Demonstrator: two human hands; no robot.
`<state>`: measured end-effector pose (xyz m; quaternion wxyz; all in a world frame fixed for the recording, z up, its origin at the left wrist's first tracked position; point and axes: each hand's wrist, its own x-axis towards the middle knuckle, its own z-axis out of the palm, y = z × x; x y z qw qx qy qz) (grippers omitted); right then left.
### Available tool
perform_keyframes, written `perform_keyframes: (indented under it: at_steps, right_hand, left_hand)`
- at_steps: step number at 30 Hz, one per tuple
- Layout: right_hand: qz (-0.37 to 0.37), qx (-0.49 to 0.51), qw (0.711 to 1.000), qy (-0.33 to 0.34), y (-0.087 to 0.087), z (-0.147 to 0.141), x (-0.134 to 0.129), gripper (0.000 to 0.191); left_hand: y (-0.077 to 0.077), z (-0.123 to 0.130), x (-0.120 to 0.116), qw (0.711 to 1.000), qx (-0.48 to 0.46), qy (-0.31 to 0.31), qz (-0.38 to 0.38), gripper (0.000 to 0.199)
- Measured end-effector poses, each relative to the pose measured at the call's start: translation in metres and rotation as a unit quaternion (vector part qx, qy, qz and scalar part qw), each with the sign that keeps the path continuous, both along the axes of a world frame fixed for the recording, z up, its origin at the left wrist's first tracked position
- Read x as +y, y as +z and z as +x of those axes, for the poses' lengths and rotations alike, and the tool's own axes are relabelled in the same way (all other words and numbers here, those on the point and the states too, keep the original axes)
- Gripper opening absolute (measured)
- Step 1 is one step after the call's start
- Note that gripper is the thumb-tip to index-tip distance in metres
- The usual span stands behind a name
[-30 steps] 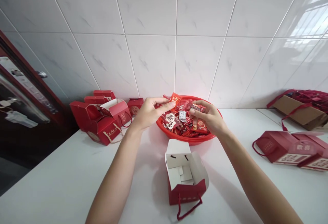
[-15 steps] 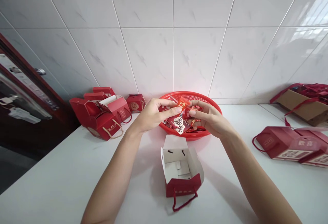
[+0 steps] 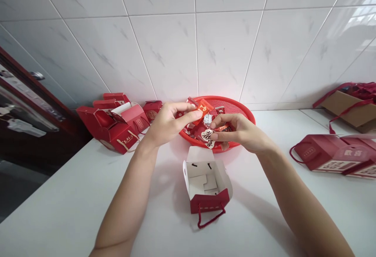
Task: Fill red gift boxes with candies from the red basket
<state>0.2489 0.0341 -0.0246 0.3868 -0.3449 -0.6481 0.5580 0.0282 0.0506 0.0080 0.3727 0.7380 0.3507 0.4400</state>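
Observation:
Between the thumb and fingers of my left hand (image 3: 169, 125), an orange-red wrapped candy (image 3: 203, 110) is pinched above the left side of the red plastic basket (image 3: 248, 112). My right hand (image 3: 242, 131) has thumb and index finger closed at the right edge of a dark red candy packet (image 3: 207, 134) with a white label and black characters. More wrapped sweets lie in the basket, partly covered by both hands. In front of the basket stands an open red gift box (image 3: 210, 202), its white inside facing up and its rope handle hanging toward me.
To the left, several red gift boxes (image 3: 117, 131) crowd together, with a small red box (image 3: 152, 110) by the tiled wall. Red boxes (image 3: 331, 153) lie on the right, below a cardboard box (image 3: 348, 110) holding dark red material. A dark door (image 3: 26, 120) borders the table's left.
My right hand has shifted left and closed at the dark red packet's edge. My left hand keeps the orange-red candy, moved slightly left. The whole view has tilted down a little.

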Motion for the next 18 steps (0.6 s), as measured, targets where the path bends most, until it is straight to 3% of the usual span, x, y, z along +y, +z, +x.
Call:
perform_keyframes:
  at_steps: [9,14,18]
  right_hand:
    - [-0.015,-0.012,1.000,0.004,0.003,0.000,-0.002,0.024]
    - [0.000,-0.028,1.000,-0.001,0.007,0.000,-0.006,0.025]
    - [0.029,-0.098,0.993,0.055,0.014,0.007,-0.011,0.027]
  left_hand:
    - [0.004,-0.003,-0.003,0.996,0.073,-0.046,-0.023,0.021]
    - [0.006,-0.007,-0.005,0.994,0.100,-0.032,-0.042,0.025]
    - [0.008,-0.010,-0.008,0.993,0.116,-0.013,-0.032,0.027]
